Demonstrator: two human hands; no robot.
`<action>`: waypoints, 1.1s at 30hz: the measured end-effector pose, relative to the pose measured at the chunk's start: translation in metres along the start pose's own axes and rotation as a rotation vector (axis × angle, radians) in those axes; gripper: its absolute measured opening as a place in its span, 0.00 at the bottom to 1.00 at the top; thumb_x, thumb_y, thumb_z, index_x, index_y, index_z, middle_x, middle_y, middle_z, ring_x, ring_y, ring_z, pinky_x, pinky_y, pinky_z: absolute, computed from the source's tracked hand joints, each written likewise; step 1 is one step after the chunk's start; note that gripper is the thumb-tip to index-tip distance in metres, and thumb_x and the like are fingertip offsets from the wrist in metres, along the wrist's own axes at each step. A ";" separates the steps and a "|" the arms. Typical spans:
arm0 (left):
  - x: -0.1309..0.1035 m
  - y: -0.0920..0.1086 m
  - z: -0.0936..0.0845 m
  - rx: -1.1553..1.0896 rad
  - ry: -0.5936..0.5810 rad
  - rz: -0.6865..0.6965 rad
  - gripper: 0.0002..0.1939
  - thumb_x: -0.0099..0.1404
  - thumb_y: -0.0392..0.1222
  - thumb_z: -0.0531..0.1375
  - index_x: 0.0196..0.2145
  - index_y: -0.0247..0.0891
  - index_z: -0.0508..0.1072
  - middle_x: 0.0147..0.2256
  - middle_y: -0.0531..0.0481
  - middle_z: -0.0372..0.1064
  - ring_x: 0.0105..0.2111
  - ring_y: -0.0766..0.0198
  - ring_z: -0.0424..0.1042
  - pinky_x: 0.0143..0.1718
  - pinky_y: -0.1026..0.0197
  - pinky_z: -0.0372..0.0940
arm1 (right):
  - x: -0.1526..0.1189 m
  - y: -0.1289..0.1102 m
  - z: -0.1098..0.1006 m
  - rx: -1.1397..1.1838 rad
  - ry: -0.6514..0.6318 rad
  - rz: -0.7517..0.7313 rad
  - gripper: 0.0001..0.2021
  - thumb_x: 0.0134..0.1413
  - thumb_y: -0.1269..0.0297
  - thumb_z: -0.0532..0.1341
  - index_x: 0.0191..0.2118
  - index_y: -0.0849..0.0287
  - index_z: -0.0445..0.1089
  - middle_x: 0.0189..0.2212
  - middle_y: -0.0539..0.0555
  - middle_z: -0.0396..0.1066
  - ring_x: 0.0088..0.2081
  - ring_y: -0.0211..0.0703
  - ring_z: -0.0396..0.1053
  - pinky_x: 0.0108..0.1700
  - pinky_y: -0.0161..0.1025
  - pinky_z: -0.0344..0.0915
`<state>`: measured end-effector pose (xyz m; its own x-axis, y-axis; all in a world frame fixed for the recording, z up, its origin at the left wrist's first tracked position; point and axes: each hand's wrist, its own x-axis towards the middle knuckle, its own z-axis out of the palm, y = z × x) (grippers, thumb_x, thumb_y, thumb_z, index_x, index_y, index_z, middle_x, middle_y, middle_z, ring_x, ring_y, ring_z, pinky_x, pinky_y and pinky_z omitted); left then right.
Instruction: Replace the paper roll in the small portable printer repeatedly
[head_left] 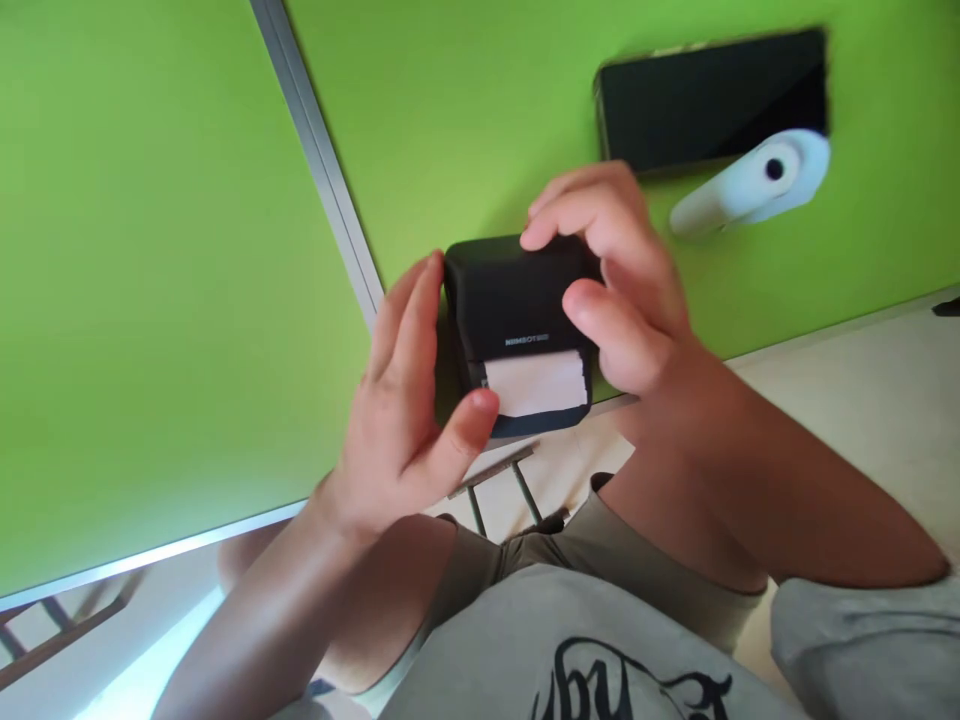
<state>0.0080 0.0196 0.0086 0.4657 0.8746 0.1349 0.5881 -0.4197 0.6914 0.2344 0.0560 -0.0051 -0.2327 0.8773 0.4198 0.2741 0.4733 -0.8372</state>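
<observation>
Between my two hands is a small black label printer with "NIIMBOT" lettering near its front edge. A white paper label sticks out of its front slot. My left hand grips the printer's left side, its thumb by the label's corner and its fingers along the edge. My right hand holds the right side, with the fingertips at the far edge and the thumb on top. The printer is over the front edge of the green table; whether it rests on the surface I cannot tell.
A dark phone lies at the back right of the green table. In front of it is a white handheld device with a round dark-centred button. A grey metal strip divides the tabletop. My lap is below the table's front edge.
</observation>
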 end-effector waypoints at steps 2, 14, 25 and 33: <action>-0.010 -0.001 0.000 0.078 -0.028 0.059 0.41 0.77 0.65 0.48 0.75 0.35 0.48 0.72 0.28 0.52 0.72 0.44 0.59 0.69 0.41 0.65 | 0.002 0.002 0.000 0.027 -0.005 -0.039 0.11 0.65 0.53 0.57 0.45 0.52 0.69 0.44 0.56 0.69 0.51 0.51 0.68 0.58 0.54 0.68; -0.019 0.002 0.016 0.391 0.029 0.039 0.55 0.65 0.65 0.67 0.75 0.30 0.49 0.68 0.23 0.60 0.65 0.34 0.70 0.60 0.42 0.74 | -0.001 -0.002 -0.010 -0.018 -0.145 -0.043 0.17 0.58 0.54 0.62 0.51 0.51 0.65 0.51 0.59 0.67 0.56 0.53 0.67 0.63 0.55 0.68; -0.025 0.002 0.015 0.327 0.042 0.024 0.53 0.68 0.65 0.65 0.76 0.38 0.45 0.69 0.28 0.60 0.66 0.38 0.70 0.60 0.43 0.75 | -0.002 0.003 -0.016 -0.031 -0.125 -0.011 0.17 0.61 0.52 0.61 0.52 0.50 0.64 0.50 0.58 0.66 0.53 0.51 0.67 0.56 0.53 0.71; -0.026 -0.002 0.010 0.204 0.053 0.034 0.49 0.66 0.64 0.67 0.75 0.45 0.54 0.70 0.34 0.60 0.66 0.39 0.69 0.63 0.43 0.73 | -0.006 0.003 -0.020 -0.279 -0.098 0.080 0.21 0.53 0.45 0.65 0.49 0.47 0.66 0.45 0.58 0.70 0.47 0.55 0.67 0.51 0.57 0.73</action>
<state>0.0011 -0.0045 -0.0037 0.4555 0.8683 0.1964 0.6970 -0.4851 0.5281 0.2553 0.0534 -0.0033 -0.2851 0.9071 0.3096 0.5380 0.4188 -0.7315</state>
